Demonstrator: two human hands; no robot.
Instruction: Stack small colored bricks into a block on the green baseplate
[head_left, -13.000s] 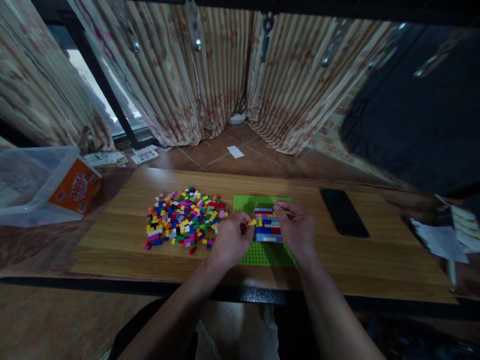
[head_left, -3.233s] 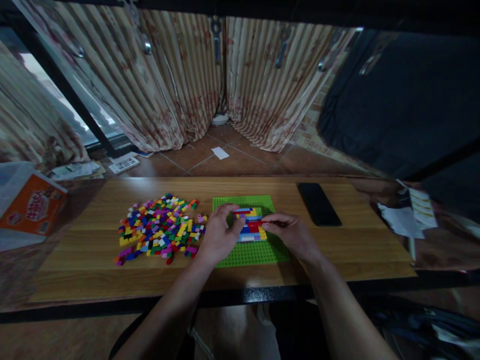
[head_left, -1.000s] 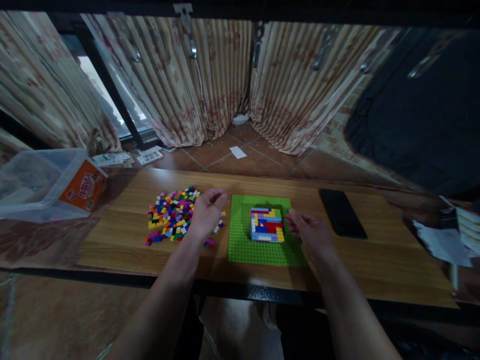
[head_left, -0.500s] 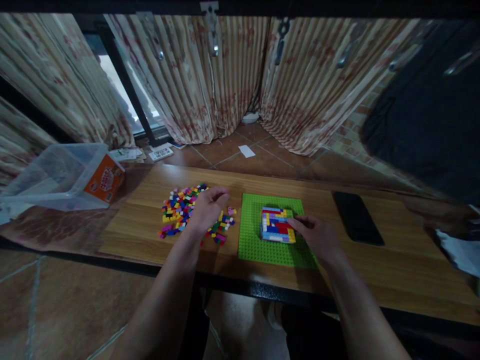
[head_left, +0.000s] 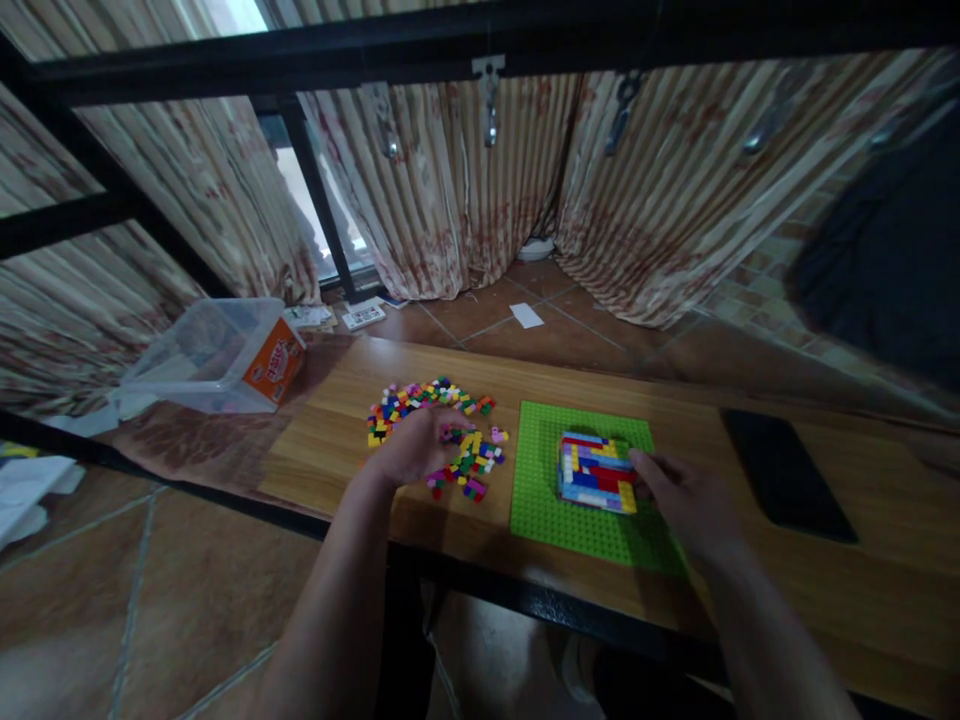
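Note:
A green studded baseplate lies on the wooden table. On it sits a low rectangular block of building bricks, with red, blue, white, yellow and light-blue rows on top. My right hand is at the block's right side, thumb and fingers closed on its edge. To the left of the plate is a spread pile of loose building bricks in many colours. My left hand reaches over the pile, thumb and forefinger apart among the bricks. It covers part of the pile.
A black phone lies right of the baseplate. A clear plastic bin with an orange label stands beyond the table's left end. A black metal bar with hanging clips crosses above, and patterned curtains hang behind.
My left hand has lowered onto the loose bricks, and its fingers have opened. My right hand has slid from the block's top to its right edge. The whole view has shifted.

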